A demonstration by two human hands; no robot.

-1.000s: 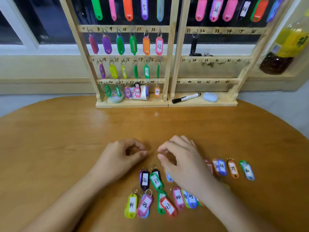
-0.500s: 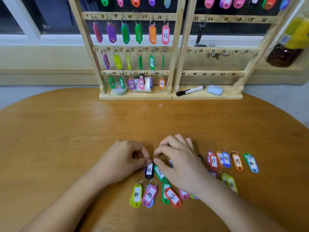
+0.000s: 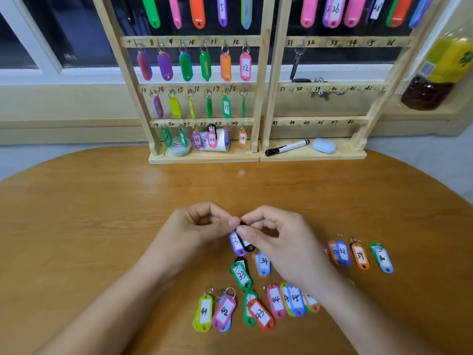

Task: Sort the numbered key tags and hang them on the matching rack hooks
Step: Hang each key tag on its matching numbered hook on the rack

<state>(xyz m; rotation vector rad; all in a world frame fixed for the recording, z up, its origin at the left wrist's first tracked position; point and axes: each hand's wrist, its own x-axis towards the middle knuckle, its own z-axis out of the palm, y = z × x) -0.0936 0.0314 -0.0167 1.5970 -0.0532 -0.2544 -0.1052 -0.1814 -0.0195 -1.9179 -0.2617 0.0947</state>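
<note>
My left hand (image 3: 197,226) and my right hand (image 3: 279,237) meet fingertip to fingertip just above the table, pinching the top of a purple and a black key tag (image 3: 239,244) that hang together below them. Loose numbered tags lie beneath: green 33 (image 3: 242,275), blue 34 (image 3: 263,263), yellow-green 41 (image 3: 204,312), pink 42 (image 3: 224,311), red 43 (image 3: 261,313), pink 44 (image 3: 276,301), orange 39 (image 3: 359,256). The wooden rack (image 3: 266,98) stands at the table's far edge; its left half is full of tags, while a dark tag (image 3: 295,64) hangs on hook 31.
A black marker (image 3: 286,147) and a pale blue eraser (image 3: 324,145) lie on the rack's right base. A tape roll (image 3: 180,149) and a white cup (image 3: 217,144) sit on the left base. A bottle (image 3: 440,70) stands at right on the sill.
Both hands have lifted the purple and black tags off the table and brought them up between the fingertips. The camera has tilted slightly, showing more of the rack's top.
</note>
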